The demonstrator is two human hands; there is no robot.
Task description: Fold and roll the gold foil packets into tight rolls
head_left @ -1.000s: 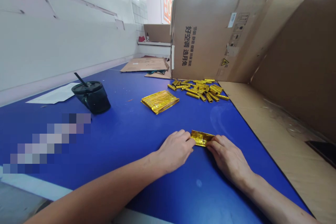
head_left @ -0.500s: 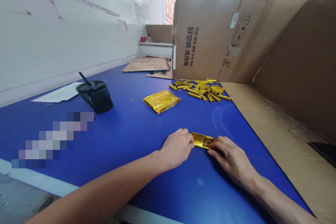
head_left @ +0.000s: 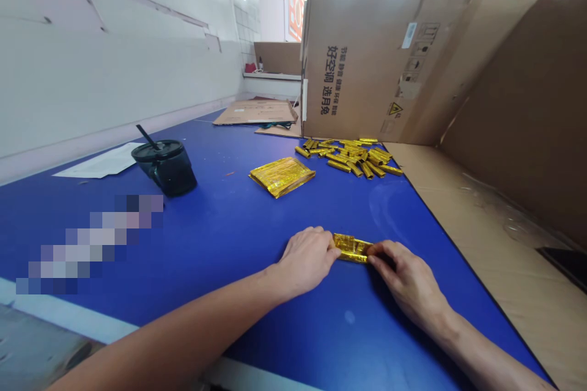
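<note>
1. Workpiece: a gold foil strip [head_left: 351, 248] lies flat on the blue work table [head_left: 229, 281], near the table's right edge and directly ahead of the person. Its surface is creased and reflective.
2. Operation in hand: both hands work the strip at table level, one at each end. No tool is in view.
3. Left hand [head_left: 307, 259]: partly closed, at 9 o'clock from the strip. Its fingertips bear on the strip's left end.
4. Right hand [head_left: 406, 275]: partly closed, at 3 o'clock from the strip. Its fingers [head_left: 380, 250] grip the right end, and the thumb is not clearly visible.
5. Adjacent stock: a flat stack of gold foil [head_left: 282, 176] lies at 11 o'clock. A loose pile of rolled gold foil pieces [head_left: 351, 156] lies at 12 o'clock, against the base of an upright cardboard panel [head_left: 362, 67] printed with Chinese text.
6. Other items: a dark lidded tumbler [head_left: 166, 168] with a straw stands at 10 o'clock, beside a paper sheet [head_left: 98, 163]. A pixelated patch [head_left: 92, 238] at 9 o'clock hides whatever lies there. A tan cardboard sheet [head_left: 472, 208] lines the area at 3 o'clock.
7. Obstructions: no item lies between the hands and the strip.
</note>
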